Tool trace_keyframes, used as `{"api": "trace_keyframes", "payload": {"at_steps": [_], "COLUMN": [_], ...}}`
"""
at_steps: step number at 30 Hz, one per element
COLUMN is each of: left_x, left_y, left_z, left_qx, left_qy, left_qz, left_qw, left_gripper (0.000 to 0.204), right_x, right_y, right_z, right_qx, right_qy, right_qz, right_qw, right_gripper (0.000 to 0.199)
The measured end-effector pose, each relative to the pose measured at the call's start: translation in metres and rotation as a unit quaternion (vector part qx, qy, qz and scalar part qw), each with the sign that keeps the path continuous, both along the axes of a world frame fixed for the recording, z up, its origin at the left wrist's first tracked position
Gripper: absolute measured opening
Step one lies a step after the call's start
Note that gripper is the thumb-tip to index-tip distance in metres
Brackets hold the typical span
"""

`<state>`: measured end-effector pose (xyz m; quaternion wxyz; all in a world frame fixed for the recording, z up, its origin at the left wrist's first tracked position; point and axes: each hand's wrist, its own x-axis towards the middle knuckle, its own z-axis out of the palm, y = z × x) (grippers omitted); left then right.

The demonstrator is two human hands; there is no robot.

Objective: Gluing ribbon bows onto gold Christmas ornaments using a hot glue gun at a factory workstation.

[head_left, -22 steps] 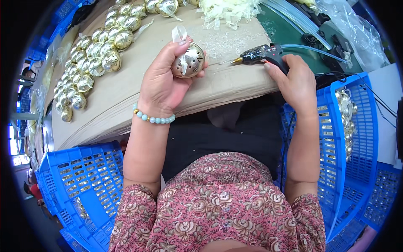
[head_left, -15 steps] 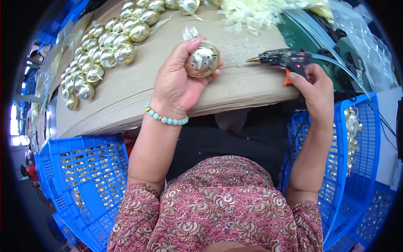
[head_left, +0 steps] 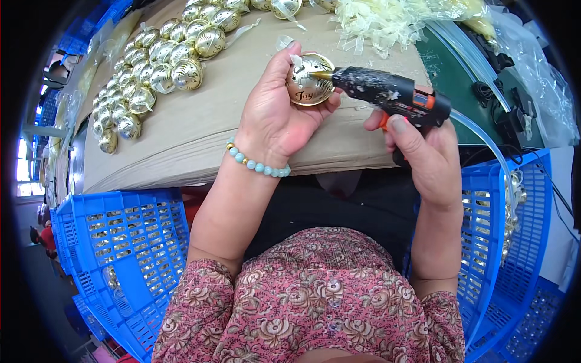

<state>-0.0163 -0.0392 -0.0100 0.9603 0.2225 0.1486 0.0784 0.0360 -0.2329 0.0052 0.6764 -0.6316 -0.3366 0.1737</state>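
I see a bench covered in brown cardboard across the upper frame, with a green mat at upper right. Rows of gold bell ornaments lie at upper left, pale ribbon scraps at top centre. Blue plastic crates sit at lower left and right; the right one holds some gold ornaments. My left hand grasps a gold ornament ball at upper centre; my right hand grips a black glue gun, nozzle touching the ball.
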Motion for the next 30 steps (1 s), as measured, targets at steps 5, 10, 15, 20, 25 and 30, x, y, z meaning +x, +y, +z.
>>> {"api": "trace_keyframes", "payload": {"at_steps": [5, 10, 15, 20, 25, 30], "left_x": [-0.002, -0.003, -0.003, -0.006, -0.003, -0.006], "left_y": [-0.001, -0.005, -0.007, -0.005, -0.006, -0.005], "left_z": [-0.001, 0.002, 0.004, 0.001, 0.004, 0.004], "left_qx": [0.031, 0.046, 0.080, 0.092, 0.107, 0.153], "left_qy": [0.005, 0.009, 0.025, 0.026, 0.032, 0.026], "left_qz": [-0.012, 0.001, 0.018, 0.016, 0.007, 0.050], "left_qw": [0.999, 0.999, 0.996, 0.995, 0.994, 0.987], "left_gripper": [0.025, 0.025, 0.028, 0.028, 0.028, 0.027], "right_x": [-0.003, -0.005, -0.005, 0.001, 0.033, 0.039], "right_y": [0.005, -0.001, 0.001, -0.003, -0.014, -0.015], "right_z": [-0.001, 0.005, -0.002, -0.004, -0.010, 0.009], "right_qx": [0.033, 0.004, 0.015, 0.006, -0.068, -0.456], "right_qy": [0.018, 0.042, 0.039, 0.035, 0.040, -0.330], "right_qz": [-0.023, -0.013, -0.041, -0.066, -0.078, -0.307], "right_qw": [0.999, 0.999, 0.998, 0.997, 0.994, 0.768], "right_gripper": [0.031, 0.026, 0.026, 0.027, 0.030, 0.042]}}
